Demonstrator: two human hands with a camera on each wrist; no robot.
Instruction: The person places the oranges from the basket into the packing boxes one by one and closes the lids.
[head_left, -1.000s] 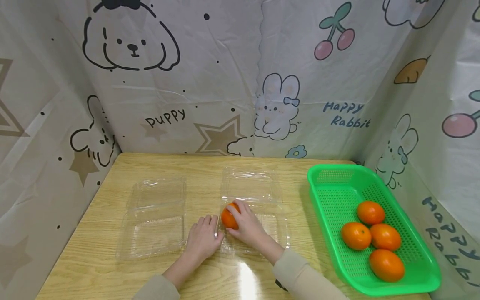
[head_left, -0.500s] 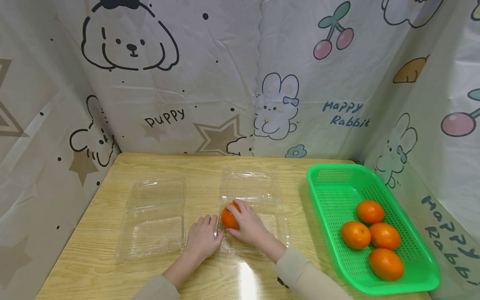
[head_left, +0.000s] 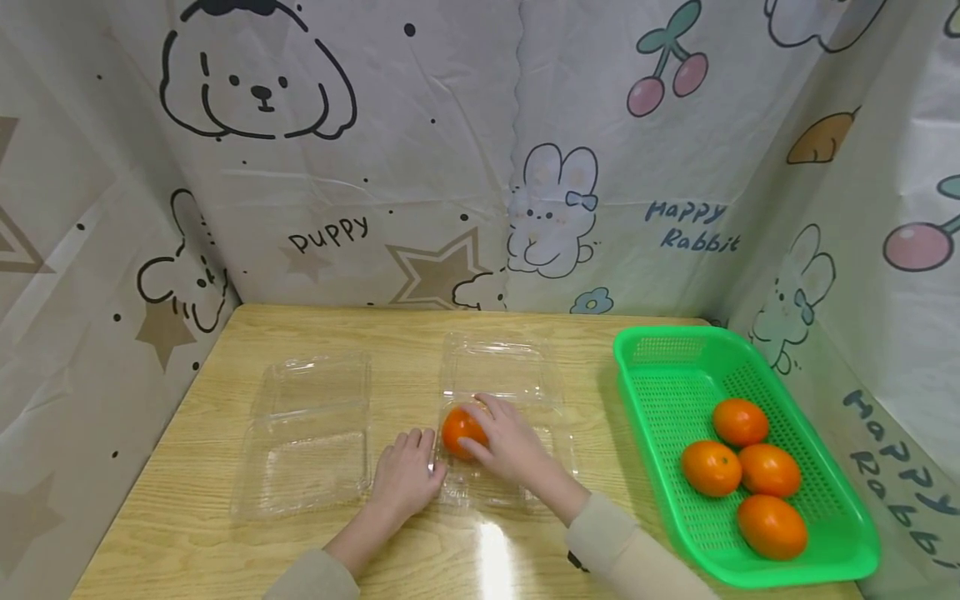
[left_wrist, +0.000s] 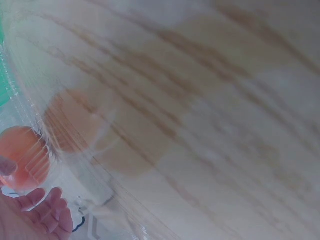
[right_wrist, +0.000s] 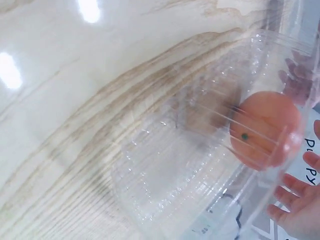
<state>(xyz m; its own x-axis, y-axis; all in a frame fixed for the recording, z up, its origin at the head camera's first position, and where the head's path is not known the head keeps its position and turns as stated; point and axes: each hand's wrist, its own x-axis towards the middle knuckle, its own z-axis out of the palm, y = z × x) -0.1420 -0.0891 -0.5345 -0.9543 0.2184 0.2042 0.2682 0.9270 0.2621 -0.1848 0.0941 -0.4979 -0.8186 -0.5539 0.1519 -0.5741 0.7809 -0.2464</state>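
An orange [head_left: 455, 431] sits in the left part of the base of a clear clamshell box [head_left: 552, 467], whose lid stands folded back behind it. My right hand [head_left: 513, 446] is over the box, thumb and fingers spread around the orange's right side. In the right wrist view, the fingers [right_wrist: 290, 197] of this hand stand apart from the orange [right_wrist: 266, 131]. My left hand [head_left: 407, 477] rests beside the box's left edge, its fingers extended and its thumb at the rim. Through the clear plastic, the left wrist view shows the orange [left_wrist: 24, 157] close by.
To the left lies a second open clear clamshell box [head_left: 315, 467] with nothing in it. A green plastic basket [head_left: 652, 417] on the right holds several oranges [head_left: 772, 527]. Printed cloth [head_left: 420, 167] hangs behind the wooden table [head_left: 180, 467] and along both sides.
My right hand has loosened its hold and drawn slightly right, so more of the orange shows. The orange stays in place, and my left hand has hardly moved.
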